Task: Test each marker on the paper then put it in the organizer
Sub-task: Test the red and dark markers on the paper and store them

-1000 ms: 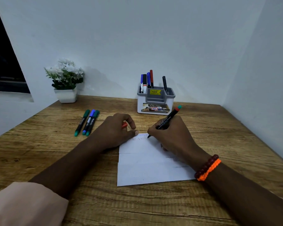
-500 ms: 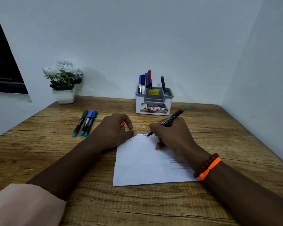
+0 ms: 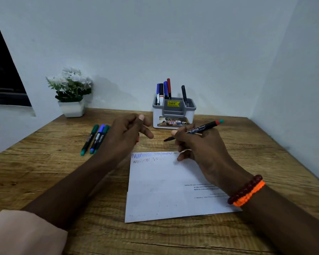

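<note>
Beneath both hands, the paper [image 3: 166, 183] is marked with several zigzag test rows. Beyond the right hand [image 3: 201, 150], five markers are already stood in the organizer [image 3: 174, 115]; three untested markers [image 3: 95, 139] are left beside the left hand [image 3: 125, 135], which is curled around a barely visible red cap. An uncapped marker [image 3: 195, 130] is gripped by the right hand, its long axis near level, tip pointed left.

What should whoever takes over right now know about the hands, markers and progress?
Right hand holds an uncapped marker, tip lifted off the paper.
Left hand is raised and curled; an orange-red bit, probably the cap, peeks from it.
Done: scribble rows along the paper's top edge; several pens stand in the organizer.
Left: cap and store this marker, then test the three markers lying on the table at left.
</note>
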